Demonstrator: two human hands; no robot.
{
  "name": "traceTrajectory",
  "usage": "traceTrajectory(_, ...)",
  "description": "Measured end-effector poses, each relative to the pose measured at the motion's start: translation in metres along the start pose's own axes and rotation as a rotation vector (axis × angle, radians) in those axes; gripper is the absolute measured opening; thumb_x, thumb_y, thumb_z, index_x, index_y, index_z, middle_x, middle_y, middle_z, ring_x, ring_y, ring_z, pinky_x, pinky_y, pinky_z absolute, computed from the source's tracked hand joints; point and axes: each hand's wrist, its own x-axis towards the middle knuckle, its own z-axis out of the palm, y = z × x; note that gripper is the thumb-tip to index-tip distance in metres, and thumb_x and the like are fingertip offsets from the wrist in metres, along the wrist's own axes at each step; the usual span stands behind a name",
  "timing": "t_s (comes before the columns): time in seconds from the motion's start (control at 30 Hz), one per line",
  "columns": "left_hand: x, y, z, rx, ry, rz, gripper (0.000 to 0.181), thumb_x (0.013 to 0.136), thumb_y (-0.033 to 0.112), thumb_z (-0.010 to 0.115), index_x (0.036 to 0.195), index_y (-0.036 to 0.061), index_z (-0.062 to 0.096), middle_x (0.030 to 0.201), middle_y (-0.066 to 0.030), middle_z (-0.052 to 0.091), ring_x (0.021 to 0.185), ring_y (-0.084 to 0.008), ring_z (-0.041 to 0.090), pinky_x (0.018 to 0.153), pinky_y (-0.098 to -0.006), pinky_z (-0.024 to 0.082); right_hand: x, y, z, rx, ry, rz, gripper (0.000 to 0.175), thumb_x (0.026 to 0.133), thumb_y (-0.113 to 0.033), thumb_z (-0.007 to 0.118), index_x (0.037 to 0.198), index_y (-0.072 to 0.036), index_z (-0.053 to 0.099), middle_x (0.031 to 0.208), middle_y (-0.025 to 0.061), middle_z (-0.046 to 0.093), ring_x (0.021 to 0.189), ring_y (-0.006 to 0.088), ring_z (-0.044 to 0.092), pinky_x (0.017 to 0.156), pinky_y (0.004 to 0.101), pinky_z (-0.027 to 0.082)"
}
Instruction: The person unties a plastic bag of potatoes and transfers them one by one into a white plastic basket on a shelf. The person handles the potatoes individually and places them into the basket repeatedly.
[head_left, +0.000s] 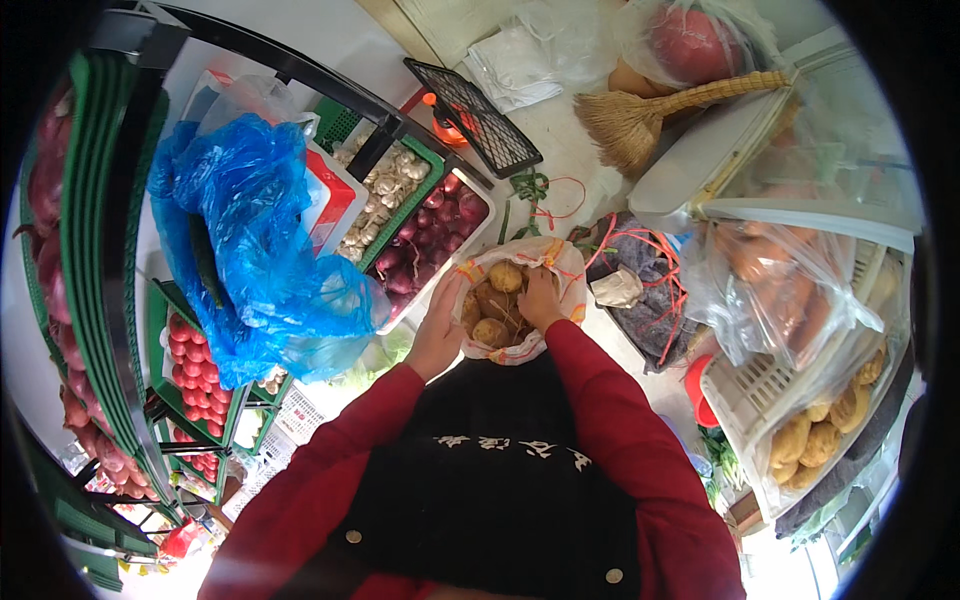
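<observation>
A white plastic sack (564, 259) with red and yellow markings stands before me, its mouth rolled wide around several potatoes (491, 332). My left hand (439, 326) holds the sack's left rim, fingers stretched along it. Inside the mouth, on the right, my right hand (541, 300) reaches down among the potatoes. Its fingertips are partly hidden, so whether they grip a potato cannot be told. Thin pale strands lie over the potatoes near that hand.
On the left, crates of red onions (427, 240) and garlic (386, 187) sit beside a blue plastic bag (262, 225). A straw broom (626, 127) leans ahead. To the right are a dark sack with red string (652, 259) and a white crate (750, 390) with bagged produce.
</observation>
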Motion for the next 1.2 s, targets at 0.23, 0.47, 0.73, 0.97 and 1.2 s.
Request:
traceTrajectory(0.23, 0.003, 0.001, -0.015, -0.022, -0.043, 0.069, 0.077, 0.077, -0.008, 0.039, 0.152, 0.0, 0.023, 0.16, -0.0205, 0.016, 0.149, -0.0334, 0.017, 0.119, -0.0366, 0.019, 0.071, 0.01, 0.035, -0.191, -0.5, 0.112, 0.034, 0.091, -0.028, 0.049, 0.112, -0.008, 0.066, 0.109, 0.0237, 0.067, 0.099, 0.0384, 0.067, 0.083, 0.0477, 0.054)
traceTrajectory(0.47, 0.0, -0.008, -0.022, -0.116, -0.055, 0.049, 0.077, 0.076, -0.007, 0.039, 0.152, 0.0, 0.024, 0.159, -0.0209, 0.018, 0.149, -0.0332, 0.015, 0.119, -0.0371, 0.017, 0.081, 0.007, 0.041, 0.106, -0.364, 0.461, 0.049, 0.091, -0.047, 0.049, 0.119, -0.011, 0.065, 0.119, 0.0209, 0.065, 0.103, 0.0348, 0.067, 0.087, 0.047, 0.053)
traceTrajectory(0.73, 0.001, -0.016, -0.02, -0.131, -0.091, 0.138, 0.078, 0.075, 0.001, 0.047, 0.151, 0.0021, 0.029, 0.158, -0.0144, 0.024, 0.147, -0.027, 0.022, 0.119, -0.0361, 0.019, -0.039, -0.049, -0.133, 0.308, -0.007, 0.118, 0.068, 0.058, -0.048, 0.083, 0.104, -0.002, 0.063, 0.089, 0.0171, 0.066, 0.086, 0.0327, 0.063, 0.084, 0.0443, 0.049)
traceTrajectory(0.97, 0.001, -0.019, -0.01, -0.124, -0.069, -0.003, 0.076, 0.072, -0.008, 0.037, 0.148, 0.001, 0.035, 0.157, -0.0171, 0.026, 0.147, -0.0293, 0.021, 0.12, -0.0362, 0.013, -0.224, -0.006, -0.364, 0.668, 0.745, 0.314, 0.056, 0.063, -0.016, 0.089, 0.109, -0.002, 0.059, 0.104, 0.0078, 0.064, 0.096, 0.018, 0.063, 0.087, 0.0328, 0.052)
traceTrajectory(1.2, 0.008, -0.038, -0.007, -0.038, -0.072, -0.009, 0.074, 0.073, -0.007, 0.035, 0.147, 0.0, 0.036, 0.156, -0.0167, 0.028, 0.147, -0.0292, 0.022, 0.12, -0.0367, 0.014, -0.242, 0.179, -0.553, 0.286, 1.318, 0.767, 0.049, 0.07, -0.032, 0.085, 0.096, 0.004, 0.064, 0.088, 0.0093, 0.067, 0.072, 0.0144, 0.061, 0.066, 0.0292, 0.05)
